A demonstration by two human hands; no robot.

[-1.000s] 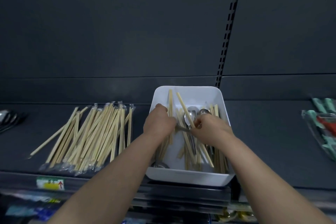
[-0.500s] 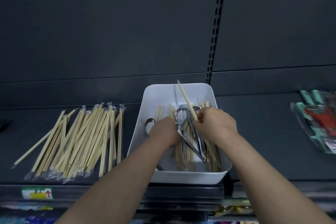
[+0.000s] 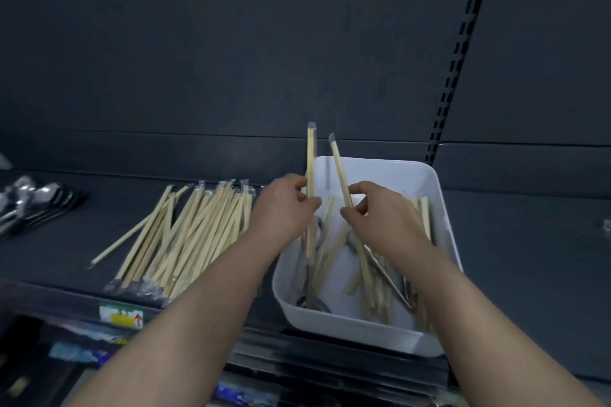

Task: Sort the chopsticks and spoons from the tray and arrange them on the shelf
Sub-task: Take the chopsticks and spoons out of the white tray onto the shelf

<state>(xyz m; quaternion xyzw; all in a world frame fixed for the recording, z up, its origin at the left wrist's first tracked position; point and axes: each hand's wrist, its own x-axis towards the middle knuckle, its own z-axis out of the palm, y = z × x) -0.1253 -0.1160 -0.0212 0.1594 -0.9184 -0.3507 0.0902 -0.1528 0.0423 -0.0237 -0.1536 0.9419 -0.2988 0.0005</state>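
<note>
Holding one wrapped pair of chopsticks apiece, the left hand [image 3: 284, 205] and the right hand [image 3: 380, 211] are raised over the far left part of the white tray [image 3: 363, 330], which sits at the near edge of the dark shelf [image 3: 529, 258]. The left hand pinches the upright pair [image 3: 310, 155] between thumb and fingers. The right hand pinches the tilted pair [image 3: 339, 168], which leans toward the far left, in the same way. Risk: both pinches look light and the clear wrappers look slick, so either pair may slide through the fingers and drop back into the tray. The lower end of the tilted pair appears to reach down among the loose chopsticks and a spoon [image 3: 312, 302] lying in the tray, so a sideways carry could snag them and flick items over the rim. A hard snag might also shift the tray at the shelf's edge. Appearance: the sticks are pale, slim and straight, each pair sealed in a transparent sleeve with a little spare film beyond the tip. A sorted pile [image 3: 191, 235] of like pairs fans out on the shelf just left of the tray, and metal spoons [image 3: 29, 201] lie at the far left.
</note>
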